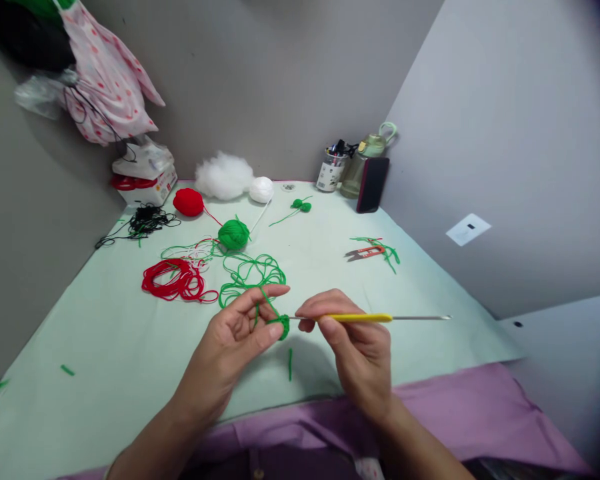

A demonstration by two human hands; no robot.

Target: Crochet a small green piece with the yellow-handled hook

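Note:
My left hand (237, 333) pinches a small green crocheted piece (283, 328) between thumb and fingers, with green yarn running over its raised index finger. My right hand (353, 340) grips a crochet hook (363, 319) by its yellow handle. One thin metal end of the hook meets the green piece; the other end points right. Loose green yarn (255, 270) lies in loops just behind my left hand, near a green yarn ball (234, 235). A short green yarn scrap (290, 365) rests on the table below the piece.
Red yarn loops (173, 279), a red yarn ball (189, 202), black yarn (150, 220) and white stuffing (224, 175) lie left and behind. Orange thread snips (365, 253) lie right. A phone (373, 185), a bottle (355, 175) and a pen cup (331, 171) stand by the walls.

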